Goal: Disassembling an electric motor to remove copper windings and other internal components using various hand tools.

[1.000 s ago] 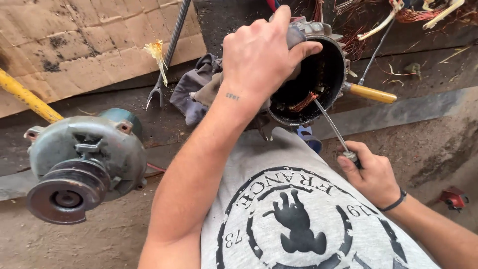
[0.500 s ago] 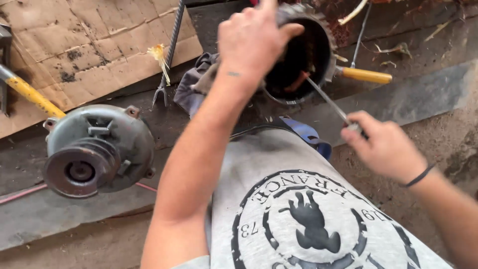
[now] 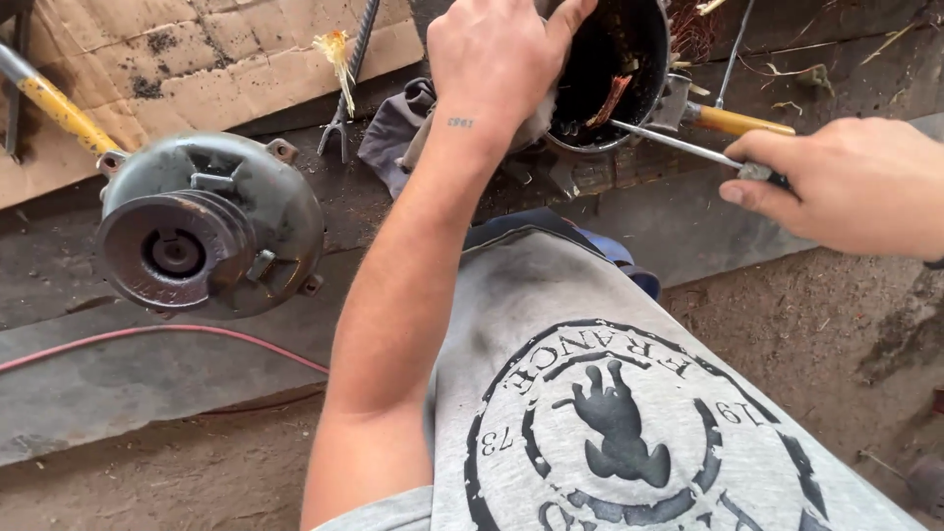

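Observed a grey concrete slab (image 3: 678, 221) carrying the work, with a sheet of cardboard (image 3: 197, 59) at its far left. A motor end cover with pulley (image 3: 211, 226) lay on its side on the slab, well apart from the hands. The motor stator housing (image 3: 615, 74) sat at the top centre, open end toward me. My left hand (image 3: 497, 59) was clamped over its rim, fingers curled inside. My right hand (image 3: 851, 182) was closed around a screwdriver (image 3: 678, 146), its tip inside the housing. A yellow-handled tool (image 3: 733, 120) lay just beside it.
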